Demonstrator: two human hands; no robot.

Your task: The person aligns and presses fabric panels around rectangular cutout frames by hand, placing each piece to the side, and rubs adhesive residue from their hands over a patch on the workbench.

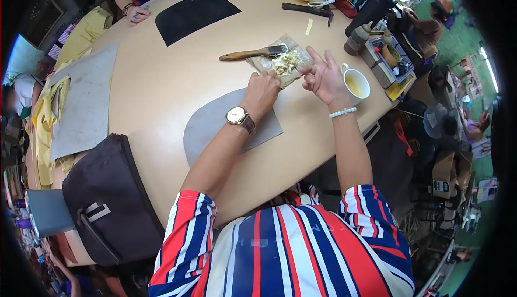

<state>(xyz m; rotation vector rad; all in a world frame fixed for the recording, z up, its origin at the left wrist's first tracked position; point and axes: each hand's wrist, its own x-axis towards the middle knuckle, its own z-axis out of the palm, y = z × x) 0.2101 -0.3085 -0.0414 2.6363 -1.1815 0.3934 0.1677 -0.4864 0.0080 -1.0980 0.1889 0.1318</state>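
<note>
Pale clumps [285, 62] are carried on a sheet [291, 41], set in from the right edge of the table [161, 92]. The left hand [264, 90] is curled at the sheet's near side; whether its grip is closed on anything cannot be told. The right hand [326, 79] is held open. The sheet is best kept steady, and the cup [357, 84] beside that edge left unbumped.

Left of centre, the counter [161, 84] leaves a lane between grey sheet [89, 103] and brush [243, 55], while at upper right cup [356, 84], bottle [357, 40] and hammer [308, 9] obstruct.
</note>
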